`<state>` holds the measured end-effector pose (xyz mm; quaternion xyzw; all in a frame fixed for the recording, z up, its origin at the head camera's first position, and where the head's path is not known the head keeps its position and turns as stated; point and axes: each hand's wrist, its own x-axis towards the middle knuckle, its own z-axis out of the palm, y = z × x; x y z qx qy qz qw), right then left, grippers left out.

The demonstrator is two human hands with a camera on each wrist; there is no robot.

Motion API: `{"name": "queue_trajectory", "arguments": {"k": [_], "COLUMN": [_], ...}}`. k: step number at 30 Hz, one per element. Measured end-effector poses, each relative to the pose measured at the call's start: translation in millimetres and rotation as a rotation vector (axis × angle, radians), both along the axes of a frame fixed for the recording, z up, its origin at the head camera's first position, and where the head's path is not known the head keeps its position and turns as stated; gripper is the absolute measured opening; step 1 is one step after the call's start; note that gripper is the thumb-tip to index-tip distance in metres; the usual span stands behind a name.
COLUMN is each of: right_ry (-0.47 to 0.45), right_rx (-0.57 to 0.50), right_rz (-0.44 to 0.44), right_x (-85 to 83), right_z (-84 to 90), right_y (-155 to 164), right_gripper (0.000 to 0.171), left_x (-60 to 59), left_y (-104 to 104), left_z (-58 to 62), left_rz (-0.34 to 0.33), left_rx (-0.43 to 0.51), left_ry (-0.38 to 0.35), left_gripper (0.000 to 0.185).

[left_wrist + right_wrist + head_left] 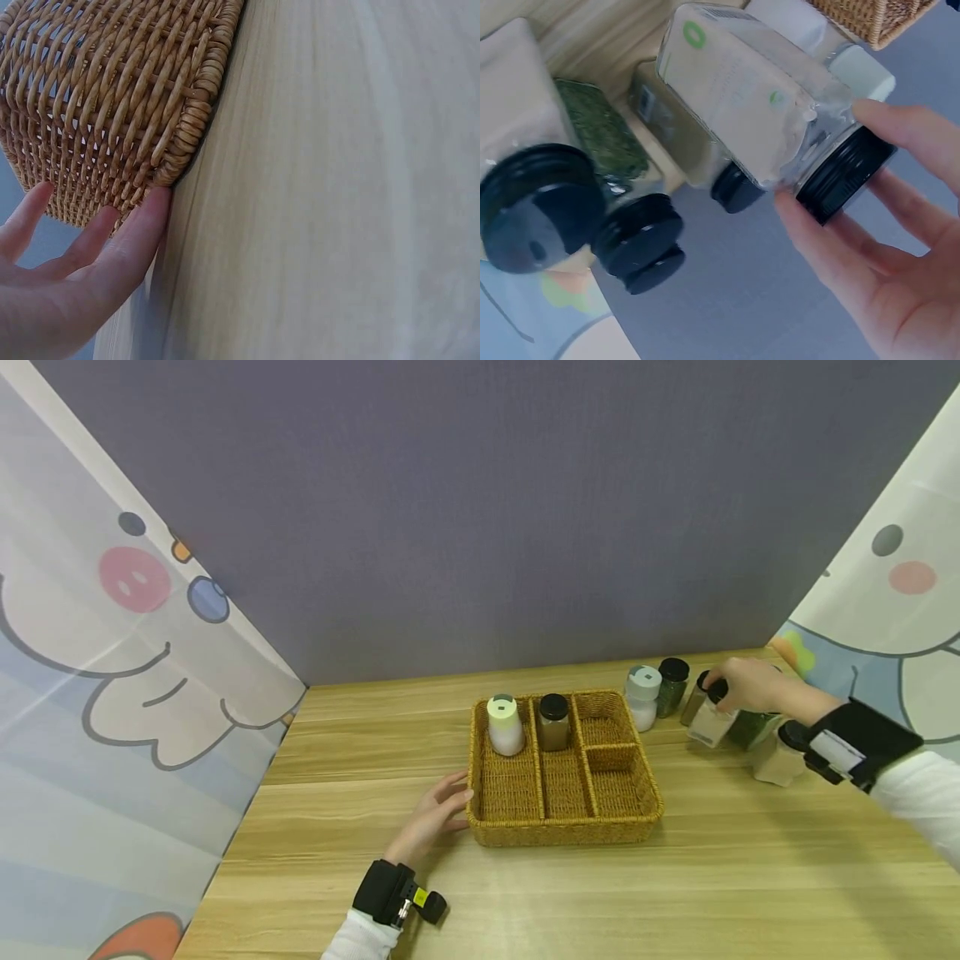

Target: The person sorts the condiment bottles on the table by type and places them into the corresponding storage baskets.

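- Right hand [750, 683]: fingers and thumb are curled round the black cap of a clear spice jar [711, 720] with pale contents. The right wrist view shows the fingertips [900, 127] wrapped on the cap rim and the jar body [742, 97] projecting away from the palm.
- Position of the held jar: it sits at the right of the wooden table [525, 893], among the loose jars, apart from the wicker basket [562, 827] and to its right.
- Long axis: the jar is tilted, cap uppermost and towards the hand, base lower and leaning towards the basket; whether the base touches the table cannot be told.
- Governing relation: the basket lies to the left of the grip, and its two small right-hand compartments [611, 752] are the nearest part of it. The right hand is by far the nearer hand to the jar.
- Right arm pose: the forearm reaches in from the right edge, wrist raised, hand arched over the jar cluster.
- Left hand [438, 814]: fingers straight and relaxed, holding nothing; the fingertips [150, 217] rest against the basket's near left corner [180, 142].
- Basket contents: a white bottle [505, 725] in the left compartment, a brown jar [553, 722] in the middle one, both upright.
- Neighbours of the grip: a white bottle with a pale lid [642, 697], a dark green jar [672, 687], further jars partly hidden behind the hand.
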<state>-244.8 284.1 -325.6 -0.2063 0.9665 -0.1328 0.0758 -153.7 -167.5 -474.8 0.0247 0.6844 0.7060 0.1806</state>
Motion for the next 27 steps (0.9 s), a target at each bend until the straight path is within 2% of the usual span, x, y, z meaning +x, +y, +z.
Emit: {"name": "queue_trajectory", "arguments": {"k": [5, 9, 11, 14, 16, 27], "right_ry": [0.035, 0.051, 0.034, 0.002, -0.009, 0.0], "right_rx": [-0.01, -0.04, -0.038, -0.02, -0.005, -0.005], "right_rz": [0.06, 0.091, 0.091, 0.081, 0.078, 0.115], "right_x": [-4.1, -5.2, -4.1, -3.0, -3.2, -7.6], "right_z": [6.6, 13.9, 18.0, 23.8, 27.1, 45.9], "right_y": [-6.5, -13.4, -17.6, -24.3, -29.3, -54.8], "right_gripper": [0.034, 0.05, 0.05, 0.046, 0.036, 0.034], "left_x": [-0.8, -1.0, -0.5, 0.6, 1.0, -1.6], "left_y": [-0.5, -1.1, -0.9, -0.6, -1.0, -1.6], "left_z": [-0.2, -1.0, -1.0, 0.3, 0.4, -1.8], "left_rz": [0.004, 0.007, 0.008, 0.008, 0.006, 0.008], "left_rx": [0.014, 0.013, 0.013, 0.022, 0.023, 0.007], "left_ry": [-0.004, -0.007, -0.005, -0.002, 0.0, -0.004], "left_gripper": [0.059, 0.059, 0.059, 0.061, 0.062, 0.063]}}
